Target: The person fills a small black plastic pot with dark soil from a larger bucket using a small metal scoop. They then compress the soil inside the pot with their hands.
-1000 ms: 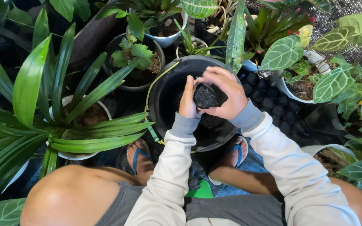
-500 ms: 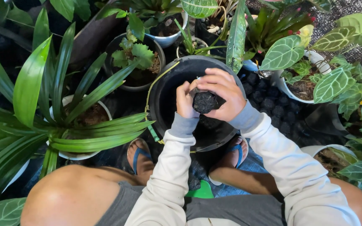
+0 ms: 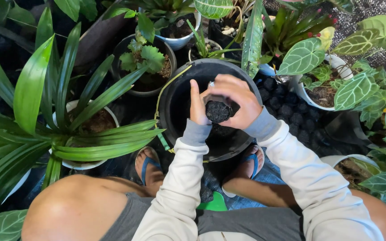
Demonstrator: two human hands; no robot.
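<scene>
Lowest in the frame, bare knees and grey shorts, with cream sleeves running up toward the centre. Between the legs, a small bright green patch (image 3: 214,203), kind not clear. Just above, two feet in blue-strapped sandals (image 3: 148,164) planted either side of a big black bucket (image 3: 177,96). Over the bucket's mouth, at frame centre, a small black pot packed with dark soil (image 3: 218,111). Left hand (image 3: 197,106) flat against the pot's left side, fingers straight and pointing up. Right hand (image 3: 234,100) curled over the top and right of the pot, fingers bent, gripping it. Right of the bucket, a black tray of dark round cells (image 3: 291,111). At the left edge, long strappy green leaves (image 3: 90,143) spreading out of a white pot (image 3: 79,164). Further up, a dark pot with a small lobed-leaf plant (image 3: 143,56), and a pale blue-white pot (image 3: 182,40) beyond it. At the upper right, heart-shaped leaves with white veins (image 3: 300,56) over a white pot (image 3: 333,62). No labels or printed packages to be made out.
</scene>
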